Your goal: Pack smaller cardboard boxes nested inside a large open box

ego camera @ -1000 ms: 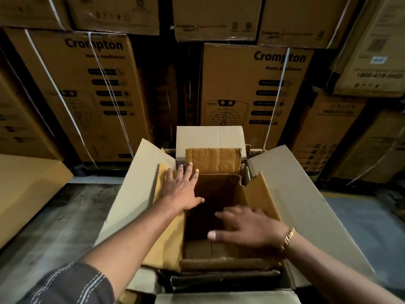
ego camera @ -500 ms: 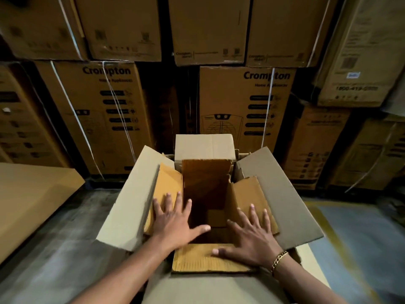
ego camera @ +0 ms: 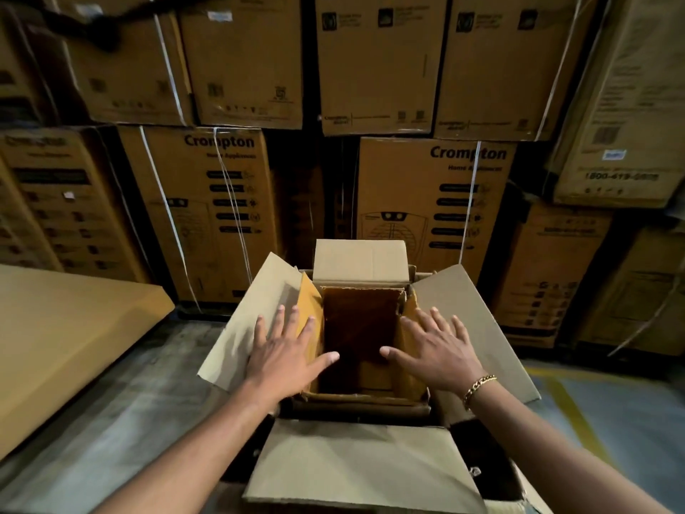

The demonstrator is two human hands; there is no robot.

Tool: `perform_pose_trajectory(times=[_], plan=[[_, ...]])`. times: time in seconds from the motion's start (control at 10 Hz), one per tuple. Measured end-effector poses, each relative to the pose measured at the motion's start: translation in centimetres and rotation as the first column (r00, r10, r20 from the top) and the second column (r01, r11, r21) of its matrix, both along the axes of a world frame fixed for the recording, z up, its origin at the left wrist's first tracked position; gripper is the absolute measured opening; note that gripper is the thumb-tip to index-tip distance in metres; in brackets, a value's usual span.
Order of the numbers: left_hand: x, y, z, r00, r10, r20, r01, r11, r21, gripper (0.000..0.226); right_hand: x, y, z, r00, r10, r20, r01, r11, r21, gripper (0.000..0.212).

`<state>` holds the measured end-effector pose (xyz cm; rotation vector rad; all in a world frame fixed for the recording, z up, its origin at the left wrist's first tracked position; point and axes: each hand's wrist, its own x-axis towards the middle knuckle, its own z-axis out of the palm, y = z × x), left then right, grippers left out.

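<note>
Both hands have moved apart since half a second ago, off the near edge and onto the sides. Left hand (ego camera: 287, 350) lies flat, fingers spread and straight, across the left side flap of the inner box (ego camera: 359, 317). Right hand (ego camera: 435, 346) mirrors it on the right flap. Neither hand grasps anything. Whether the palms bear weight cannot be told.

Inner box stands upright inside the large box (ego camera: 356, 465), mouth up, its opening running away from the person. It sits directly between the hands, with both equally near.

Judgement: the box is nested but not fully seated. The next move calls for an even downward press from both sides, since uneven pressure could tilt it or crush a flap.
</note>
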<state>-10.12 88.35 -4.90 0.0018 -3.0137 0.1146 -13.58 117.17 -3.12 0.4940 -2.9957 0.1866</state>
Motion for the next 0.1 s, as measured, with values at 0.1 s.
perform_pose_trajectory(times=[0.1], plan=[[0.42, -0.38, 1.11, 1.0, 0.014, -0.026, -0.014, 1.0, 0.006, 0.106, 0.02, 0.1, 0.92, 1.0, -0.006, -0.001, 0.006, 1.0, -0.025, 0.112]])
